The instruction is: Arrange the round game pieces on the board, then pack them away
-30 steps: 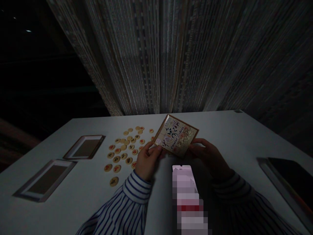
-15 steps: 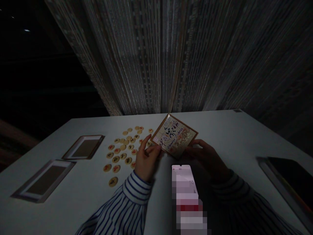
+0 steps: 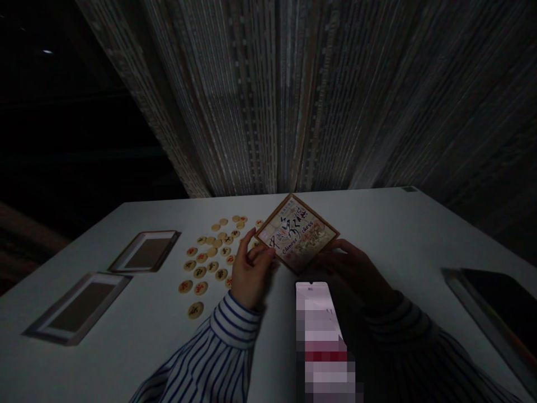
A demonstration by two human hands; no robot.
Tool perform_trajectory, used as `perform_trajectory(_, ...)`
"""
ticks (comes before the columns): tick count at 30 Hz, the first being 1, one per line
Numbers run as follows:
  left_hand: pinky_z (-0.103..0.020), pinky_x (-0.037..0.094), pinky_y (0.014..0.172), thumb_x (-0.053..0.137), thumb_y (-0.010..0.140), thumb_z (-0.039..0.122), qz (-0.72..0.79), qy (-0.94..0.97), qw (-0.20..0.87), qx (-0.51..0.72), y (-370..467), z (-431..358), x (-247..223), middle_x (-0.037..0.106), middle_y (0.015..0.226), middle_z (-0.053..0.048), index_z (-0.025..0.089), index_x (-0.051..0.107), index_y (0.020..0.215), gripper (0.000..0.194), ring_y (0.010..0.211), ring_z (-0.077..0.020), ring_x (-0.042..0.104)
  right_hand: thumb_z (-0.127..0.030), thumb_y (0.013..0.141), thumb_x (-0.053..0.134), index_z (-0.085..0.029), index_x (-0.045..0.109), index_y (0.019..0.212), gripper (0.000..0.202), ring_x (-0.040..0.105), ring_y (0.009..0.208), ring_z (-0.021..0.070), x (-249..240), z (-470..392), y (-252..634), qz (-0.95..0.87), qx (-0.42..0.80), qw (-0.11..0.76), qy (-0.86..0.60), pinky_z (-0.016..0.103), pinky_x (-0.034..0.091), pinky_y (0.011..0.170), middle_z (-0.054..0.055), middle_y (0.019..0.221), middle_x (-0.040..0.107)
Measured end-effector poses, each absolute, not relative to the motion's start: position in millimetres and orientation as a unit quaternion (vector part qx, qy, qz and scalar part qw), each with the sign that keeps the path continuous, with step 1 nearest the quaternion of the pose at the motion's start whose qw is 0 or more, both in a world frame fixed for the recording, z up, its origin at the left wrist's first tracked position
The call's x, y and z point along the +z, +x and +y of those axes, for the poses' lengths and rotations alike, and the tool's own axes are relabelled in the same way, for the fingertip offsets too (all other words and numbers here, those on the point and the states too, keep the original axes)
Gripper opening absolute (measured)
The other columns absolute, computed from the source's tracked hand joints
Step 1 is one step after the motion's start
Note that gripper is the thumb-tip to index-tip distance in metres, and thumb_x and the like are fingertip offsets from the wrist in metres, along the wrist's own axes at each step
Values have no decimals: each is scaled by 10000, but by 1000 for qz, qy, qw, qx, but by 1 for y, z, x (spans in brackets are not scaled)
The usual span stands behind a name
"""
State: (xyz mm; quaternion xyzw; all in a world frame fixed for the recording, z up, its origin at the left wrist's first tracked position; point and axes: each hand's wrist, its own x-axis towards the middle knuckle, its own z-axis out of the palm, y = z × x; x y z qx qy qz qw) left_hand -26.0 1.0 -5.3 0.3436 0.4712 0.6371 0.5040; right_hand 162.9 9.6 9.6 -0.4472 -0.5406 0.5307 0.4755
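Between my hands is a square, brown-edged Chinese chess box cover (image 3: 297,234), its printed face turned up toward me and one corner pointing away. My left hand (image 3: 250,274) grips its left corner, thumb on top and fingers behind the edge. At the right corner my right hand (image 3: 356,268) holds on, its fingertips partly hidden in shadow under the cover. Several round wooden chess pieces (image 3: 200,272) with red or black characters lie loose on the white table to the left of my left hand; some show plain faces.
Two shallow open box trays, one nearer (image 3: 36,331) and one farther (image 3: 112,263), lie at the left. A lit phone (image 3: 312,289), partly pixelated, is below my hands. A dark flat object (image 3: 499,302) lies at the right. Striped curtains (image 3: 260,101) hang behind the white table (image 3: 398,235).
The box cover has tilted slightly, showing its face more squarely and without the earlier bright glare. Both hands keep their hold. The loose pieces and trays stay where they were.
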Motion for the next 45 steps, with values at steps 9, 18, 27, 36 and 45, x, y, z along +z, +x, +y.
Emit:
perform_trajectory(9,-237,504,631,753,579,311,484,349,478,644,-30,2,-2,671,836,-25,215,451,1246,738,715,-130,634,-480,613,681,-176,529,915,455,641,624,177,11,16,177,-521,461,530,-485,306,508,538,37,692,677)
perform_trajectory(18,-265,513,675,747,591,306,480,354,476,646,-30,3,-3,698,851,-49,194,497,1213,680,743,-145,648,-442,612,701,-158,651,884,396,649,771,213,6,17,179,-536,437,534,-486,343,541,630,97,872,697)
perform_trajectory(27,-331,512,788,741,600,298,476,369,449,660,-27,1,2,688,959,-109,141,531,1170,628,879,-192,646,-398,600,722,-163,645,878,372,662,767,205,8,15,176,-498,468,551,-478,350,560,671,82,854,708)
perform_trajectory(36,-347,519,797,712,636,247,477,522,371,603,-22,-3,-12,548,1217,-137,182,441,1277,699,1030,-219,564,-392,613,724,-133,614,986,467,668,712,196,5,16,178,-466,468,582,-475,364,564,688,98,843,712)
perform_trajectory(45,-357,501,857,659,709,199,458,644,272,549,-25,-1,-24,432,1337,-122,257,310,1358,739,1132,-226,497,-391,650,701,-139,601,1046,480,667,707,193,2,17,178,-491,462,576,-462,389,563,708,96,851,712)
